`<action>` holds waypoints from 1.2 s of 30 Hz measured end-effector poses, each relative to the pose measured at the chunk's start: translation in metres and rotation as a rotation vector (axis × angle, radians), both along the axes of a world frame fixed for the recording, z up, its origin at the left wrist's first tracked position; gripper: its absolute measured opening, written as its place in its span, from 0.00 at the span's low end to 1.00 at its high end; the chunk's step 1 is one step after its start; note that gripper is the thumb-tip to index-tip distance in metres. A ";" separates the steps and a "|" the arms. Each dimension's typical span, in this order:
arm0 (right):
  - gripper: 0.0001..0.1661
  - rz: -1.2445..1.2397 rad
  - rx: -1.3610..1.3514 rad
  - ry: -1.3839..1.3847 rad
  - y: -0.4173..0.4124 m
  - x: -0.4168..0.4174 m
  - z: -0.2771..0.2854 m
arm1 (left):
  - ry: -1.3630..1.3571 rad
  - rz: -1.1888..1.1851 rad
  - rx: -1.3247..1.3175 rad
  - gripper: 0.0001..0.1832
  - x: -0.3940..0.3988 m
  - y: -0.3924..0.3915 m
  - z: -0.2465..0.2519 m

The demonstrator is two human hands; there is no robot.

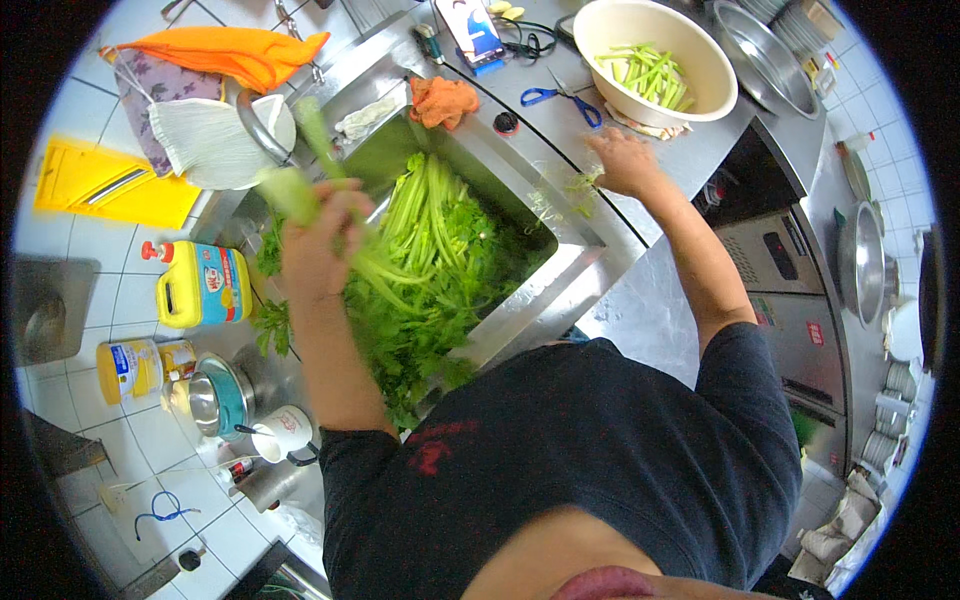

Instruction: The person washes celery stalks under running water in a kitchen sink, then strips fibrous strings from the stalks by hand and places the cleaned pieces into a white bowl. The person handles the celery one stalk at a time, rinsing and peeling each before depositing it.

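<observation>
My left hand (330, 232) grips pale green celery stalks (289, 196) over the left side of the steel sink (525, 296); their upper ends are blurred. Below it, a heap of leafy celery (427, 225) lies in the basin, leaves towards me. On the steel counter right of the sink rests my right hand (624, 161), fingers slightly spread and holding nothing that I can see. Pale stringy scraps (581, 184) lie beside it at the counter's edge. Beyond that hand are blue-handled scissors (562, 97), blades partly apart, and a cream basin (720, 90) with cut celery pieces (649, 75) inside.
An orange cloth (442, 101) lies on the sink's far rim, near the curved faucet (255, 127). A phone (469, 34) stands behind. To the left are a yellow slicer (112, 184), a yellow jug (202, 285) and a white mug (281, 435). A metal bowl (772, 64) stands far right.
</observation>
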State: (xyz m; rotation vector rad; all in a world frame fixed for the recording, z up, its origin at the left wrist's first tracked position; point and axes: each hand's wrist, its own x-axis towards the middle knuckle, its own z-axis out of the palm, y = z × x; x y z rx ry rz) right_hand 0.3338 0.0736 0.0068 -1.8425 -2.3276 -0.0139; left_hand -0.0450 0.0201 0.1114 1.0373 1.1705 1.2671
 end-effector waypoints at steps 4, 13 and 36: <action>0.23 -0.137 -0.085 0.277 0.006 -0.012 0.058 | -0.004 -0.281 -0.084 0.15 0.033 0.006 -0.014; 0.13 -0.070 -0.174 0.197 0.000 -0.010 0.051 | 0.081 -0.405 -0.118 0.18 0.075 0.021 -0.026; 0.07 0.610 0.364 0.222 -0.031 -0.094 0.102 | -0.048 -0.532 -0.201 0.15 0.093 0.030 -0.025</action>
